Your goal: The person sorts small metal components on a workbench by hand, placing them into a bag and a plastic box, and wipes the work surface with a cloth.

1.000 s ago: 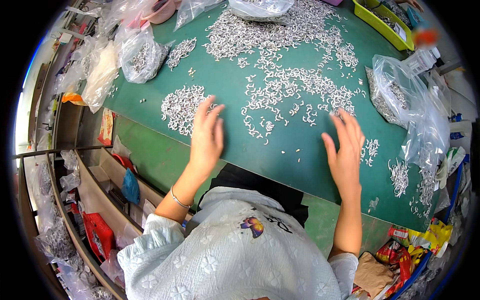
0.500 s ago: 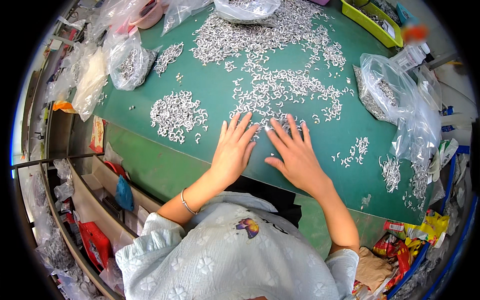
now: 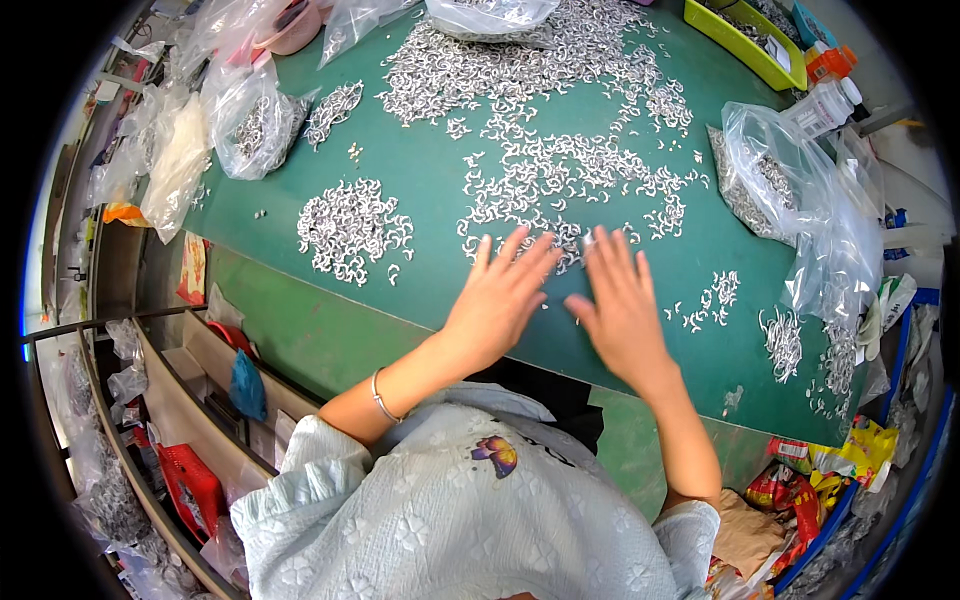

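Note:
Both of my hands lie flat, fingers spread, side by side on the green table (image 3: 430, 200). My left hand (image 3: 505, 290) and my right hand (image 3: 615, 300) rest with their fingertips at the near edge of a wide scatter of small silver curved metal pieces (image 3: 560, 170). Neither hand holds anything. A separate heap of the same pieces (image 3: 350, 230) lies to the left of my left hand. Small clusters of pieces (image 3: 715, 297) sit to the right of my right hand. A thin bracelet is on my left wrist.
Clear plastic bags holding metal pieces lie at the left (image 3: 250, 120), the top (image 3: 490, 15) and the right (image 3: 790, 190). A yellow-green tray (image 3: 745, 45) and a white bottle (image 3: 825, 105) stand at the far right. Shelves with clutter run below the table's left edge.
My hands, wide apart a second ago, have swept inward across the table and now lie close together by the scatter's near edge.

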Motion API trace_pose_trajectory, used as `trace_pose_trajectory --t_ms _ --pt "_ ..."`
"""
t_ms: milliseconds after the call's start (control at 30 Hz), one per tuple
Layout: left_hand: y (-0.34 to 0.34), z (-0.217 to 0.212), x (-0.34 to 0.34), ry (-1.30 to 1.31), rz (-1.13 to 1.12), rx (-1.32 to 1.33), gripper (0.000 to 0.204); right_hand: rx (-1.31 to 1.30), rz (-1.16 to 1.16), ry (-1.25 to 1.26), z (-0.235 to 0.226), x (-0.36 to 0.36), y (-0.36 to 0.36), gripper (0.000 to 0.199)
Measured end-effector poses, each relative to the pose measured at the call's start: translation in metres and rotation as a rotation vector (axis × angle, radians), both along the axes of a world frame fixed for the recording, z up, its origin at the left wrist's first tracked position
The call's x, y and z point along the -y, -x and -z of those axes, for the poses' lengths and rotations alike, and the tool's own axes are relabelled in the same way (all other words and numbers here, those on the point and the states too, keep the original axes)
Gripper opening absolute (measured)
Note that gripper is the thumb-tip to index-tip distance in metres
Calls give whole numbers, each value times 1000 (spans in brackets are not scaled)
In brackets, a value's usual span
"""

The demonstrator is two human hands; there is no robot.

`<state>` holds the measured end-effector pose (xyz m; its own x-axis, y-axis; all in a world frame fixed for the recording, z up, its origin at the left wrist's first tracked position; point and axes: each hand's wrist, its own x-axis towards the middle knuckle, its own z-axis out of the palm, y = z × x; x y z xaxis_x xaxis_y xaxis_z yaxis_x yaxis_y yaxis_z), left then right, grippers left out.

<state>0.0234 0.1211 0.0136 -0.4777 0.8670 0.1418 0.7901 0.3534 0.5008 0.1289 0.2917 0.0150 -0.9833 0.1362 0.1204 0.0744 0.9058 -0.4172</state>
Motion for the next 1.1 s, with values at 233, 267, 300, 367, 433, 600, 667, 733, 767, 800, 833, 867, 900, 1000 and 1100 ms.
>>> trace_pose_trajectory --t_ms 233,267,300,367,433,600,667,733,767,800,833,867,900,1000,1100 --pt "20 10 8 185 -122 -205 56 7 53 29 -13 -4 -8 63" --pt "18 10 6 121 -134 -178 57 55 24 21 -16 -2 -9 59" --pt "14 7 3 114 -69 -162 57 74 -24 11 -15 2 -10 59" --pt "6 -1 -3 105 52 -131 57 110 -127 -3 -13 8 -12 57" --pt "10 5 -1 158 -5 -184 57 105 -79 -39 -13 0 -12 58" --pt "10 -1 4 153 -62 -175 55 41 9 15 -12 -6 -13 58" --pt "-1 -1 4 128 -1 -156 51 64 -74 -8 -15 -1 -13 57" --pt "-4 -5 7 120 30 -113 49 74 -31 -14 -15 -2 -14 55" --pt "-5 -9 11 121 40 -90 48 80 -14 -13 -13 -3 -14 55" --pt "-6 -13 15 99 34 -60 45 31 30 -28 -9 -6 -15 53" --pt "-5 -11 18 61 -31 -42 44 9 35 9 -9 -6 -14 52" --pt "-3 -8 21 22 -95 -25 42 -14 41 45 -12 -6 -13 51" --pt "-1 -5 22 -16 -159 -7 40 -36 48 81 -14 -5 -12 50" --pt "10 -2 12 -125 -272 -69 33 -49 11 83 -12 2 0 48" --pt "17 2 -2 -151 -265 -127 30 4 -43 24 -11 8 8 50"
